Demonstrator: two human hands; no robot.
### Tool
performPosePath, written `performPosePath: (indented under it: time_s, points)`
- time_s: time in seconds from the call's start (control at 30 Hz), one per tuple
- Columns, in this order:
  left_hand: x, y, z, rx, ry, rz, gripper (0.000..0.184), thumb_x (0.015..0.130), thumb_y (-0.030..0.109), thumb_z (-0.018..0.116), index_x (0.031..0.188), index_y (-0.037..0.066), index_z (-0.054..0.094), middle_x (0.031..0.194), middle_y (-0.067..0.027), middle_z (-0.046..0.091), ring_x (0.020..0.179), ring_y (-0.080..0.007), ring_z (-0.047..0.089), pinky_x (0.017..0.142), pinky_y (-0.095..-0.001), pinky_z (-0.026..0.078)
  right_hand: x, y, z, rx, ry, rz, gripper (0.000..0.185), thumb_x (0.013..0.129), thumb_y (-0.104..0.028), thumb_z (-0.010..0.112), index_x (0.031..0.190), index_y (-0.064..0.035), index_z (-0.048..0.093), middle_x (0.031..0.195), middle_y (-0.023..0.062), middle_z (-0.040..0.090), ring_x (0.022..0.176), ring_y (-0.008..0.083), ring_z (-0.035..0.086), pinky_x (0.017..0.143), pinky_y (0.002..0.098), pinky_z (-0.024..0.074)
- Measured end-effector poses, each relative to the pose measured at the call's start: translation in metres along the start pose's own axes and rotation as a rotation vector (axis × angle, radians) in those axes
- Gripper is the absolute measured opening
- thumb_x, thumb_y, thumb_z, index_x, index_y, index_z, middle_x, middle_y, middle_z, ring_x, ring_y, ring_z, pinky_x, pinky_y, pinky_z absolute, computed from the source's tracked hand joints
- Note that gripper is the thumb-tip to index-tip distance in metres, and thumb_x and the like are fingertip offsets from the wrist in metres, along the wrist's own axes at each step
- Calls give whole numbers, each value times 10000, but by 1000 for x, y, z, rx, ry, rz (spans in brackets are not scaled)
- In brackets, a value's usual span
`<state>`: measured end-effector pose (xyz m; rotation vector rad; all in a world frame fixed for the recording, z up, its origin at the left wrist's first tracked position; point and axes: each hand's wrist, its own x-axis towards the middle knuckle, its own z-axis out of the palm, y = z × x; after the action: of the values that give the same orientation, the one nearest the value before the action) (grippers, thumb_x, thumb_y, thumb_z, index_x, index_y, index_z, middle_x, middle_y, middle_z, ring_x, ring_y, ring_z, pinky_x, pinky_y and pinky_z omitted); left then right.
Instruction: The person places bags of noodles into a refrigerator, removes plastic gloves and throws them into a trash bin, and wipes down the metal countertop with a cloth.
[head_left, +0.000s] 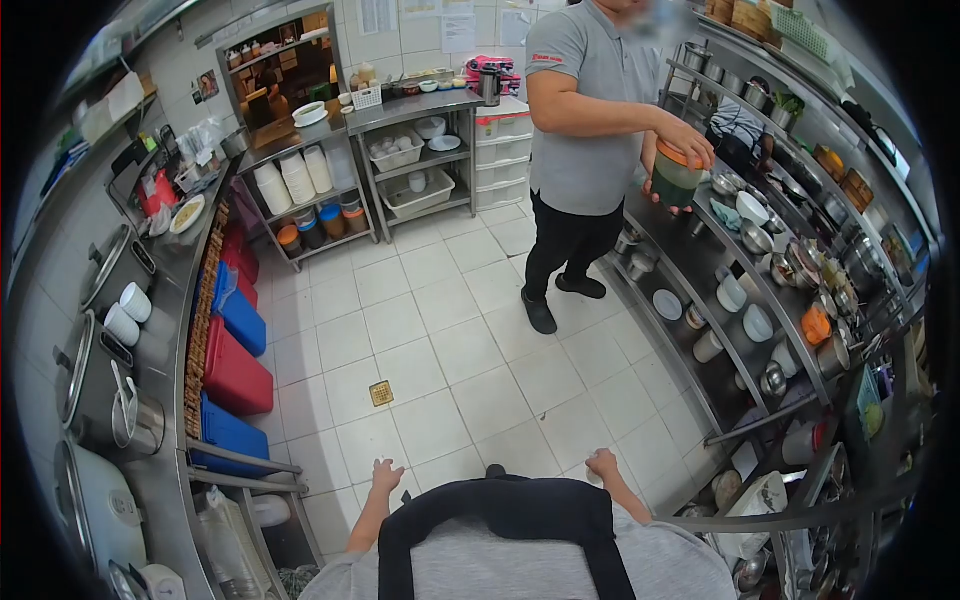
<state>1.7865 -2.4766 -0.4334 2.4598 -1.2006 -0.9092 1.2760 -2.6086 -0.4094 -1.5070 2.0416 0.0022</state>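
Note:
My left hand (387,474) hangs low in front of me over the tiled floor (405,350), its fingers apart and nothing in them. My right hand (602,465) is over the floor too, with the fingers curled closed; whatever they may hold is hidden. Neither hand touches a counter or shelf. Ahead on the right stands a co-worker in a grey polo shirt (585,110). That person holds a clear container with an orange lid (680,172) and dark green contents, one hand on the lid and the other under it.
A steel counter (185,270) with cookers and white cups (128,312) runs along my left. Red bins (236,372) and blue bins (232,432) stand below it. Steel shelves (740,345) crowded with bowls and pans line the right. A metal drain (381,393) lies in the floor.

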Motion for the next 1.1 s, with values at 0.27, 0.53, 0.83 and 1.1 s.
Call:
performPosePath:
  time_s: [0.27,0.53,0.83,1.1]
  points:
    - [-8,-46,14,44,-112,-83,541,645,346,590,1071,23,502,1170,-286,343,1025,-402,423,869,-410,372,-13,18,1,-3,8,47,343,528,-237,584,795,-24,616,833,190,591,809,312,575,723,353,463]
    - [-16,-24,-2,24,-95,-105,544,649,341,586,1081,24,495,1188,-286,325,1054,-399,401,881,-412,359,0,18,-1,-32,-11,29,351,525,-246,588,800,-30,617,825,186,593,797,309,578,723,358,464]
    - [36,-53,33,315,-212,271,546,659,346,579,1093,29,484,1187,-284,329,1046,-396,412,879,-408,362,-6,-3,-10,-5,-4,-6,334,567,-214,577,847,-32,599,862,192,581,829,322,561,741,363,457]
    - [15,6,4,40,-156,53,540,666,364,593,1081,34,491,1194,-305,315,1064,-408,394,886,-409,357,-47,44,5,40,-32,198,359,564,-195,590,888,-40,599,919,183,578,871,305,560,764,354,454]
